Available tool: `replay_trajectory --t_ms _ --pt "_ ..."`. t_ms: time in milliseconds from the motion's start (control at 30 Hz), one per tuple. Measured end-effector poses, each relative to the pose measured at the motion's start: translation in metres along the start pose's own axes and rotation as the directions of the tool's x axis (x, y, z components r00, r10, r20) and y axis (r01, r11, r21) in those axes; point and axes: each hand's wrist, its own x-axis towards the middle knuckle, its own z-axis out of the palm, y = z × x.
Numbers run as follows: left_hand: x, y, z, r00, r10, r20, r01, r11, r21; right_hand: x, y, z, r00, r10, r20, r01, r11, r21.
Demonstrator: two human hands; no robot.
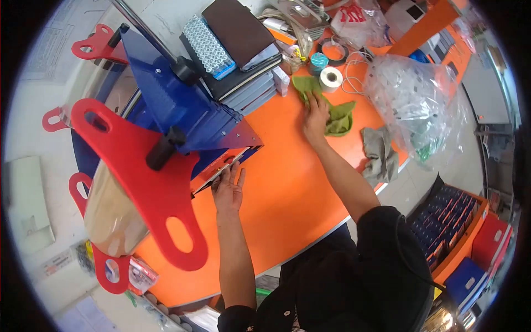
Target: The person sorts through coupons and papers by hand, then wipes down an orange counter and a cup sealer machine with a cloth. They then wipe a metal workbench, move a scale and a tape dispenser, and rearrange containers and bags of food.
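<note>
My right hand is on a crumpled green cloth at the far side of the orange table, its fingers closing on the fabric. My left hand is palm up with its fingers apart, touching the edge of the base of a blue metal machine. That machine carries a large red three-armed plate with slotted handles and a black knob, and a roll of clear tape shows behind the plate. To the right of the green cloth lies a crumpled grey cloth.
Stacked notebooks and bubble wrap stand behind the machine. A white label roll, a teal tape roll and cables crowd the back. A clear plastic bag bulges over the right edge. An orange crate sits lower right.
</note>
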Motion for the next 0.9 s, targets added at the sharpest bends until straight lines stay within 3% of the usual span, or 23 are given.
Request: replay_trajectory --t_ms 100,167,200,267,300,367,567,767,900 --pt "-0.005 -0.001 0.005 0.996 0.025 -0.080 -0.025 1.000 -0.004 0.037 -0.020 0.023 0.997 0.001 0.078 0.007 0.995 -0.099" --pt "-0.009 0.000 0.020 0.986 0.024 -0.165 -0.029 0.999 -0.023 0.049 -0.025 0.021 0.943 0.005 0.333 0.093 0.957 -0.276" --pt "-0.011 0.000 0.019 0.984 0.027 -0.174 -0.030 0.999 -0.018 0.045 -0.020 0.014 0.940 0.008 0.340 0.089 0.959 -0.270" --pt "-0.009 -0.001 0.015 0.993 0.016 -0.119 -0.026 0.996 -0.081 0.034 -0.001 -0.013 0.835 -0.165 0.524 0.310 0.929 -0.201" --pt "-0.009 -0.003 0.017 0.993 0.020 -0.114 -0.030 0.996 -0.087 0.030 0.004 -0.023 0.836 -0.172 0.520 0.316 0.927 -0.202" --pt "-0.011 -0.003 0.022 0.985 0.048 -0.164 -0.056 0.998 -0.042 0.025 0.007 -0.032 0.834 -0.299 0.463 0.348 0.937 -0.021" --pt "-0.014 -0.004 0.026 0.977 0.070 -0.199 -0.074 0.997 -0.010 0.075 -0.005 0.027 0.838 -0.265 0.477 0.363 0.923 -0.125" --pt "-0.015 -0.006 0.030 0.975 0.073 -0.209 -0.084 0.995 -0.046 0.030 0.003 -0.029 0.806 -0.298 0.511 0.414 0.901 -0.129" --pt "-0.013 -0.006 0.021 0.985 0.067 -0.158 -0.069 0.998 -0.007 0.062 -0.002 0.002 0.808 -0.324 0.492 0.405 0.912 -0.065"
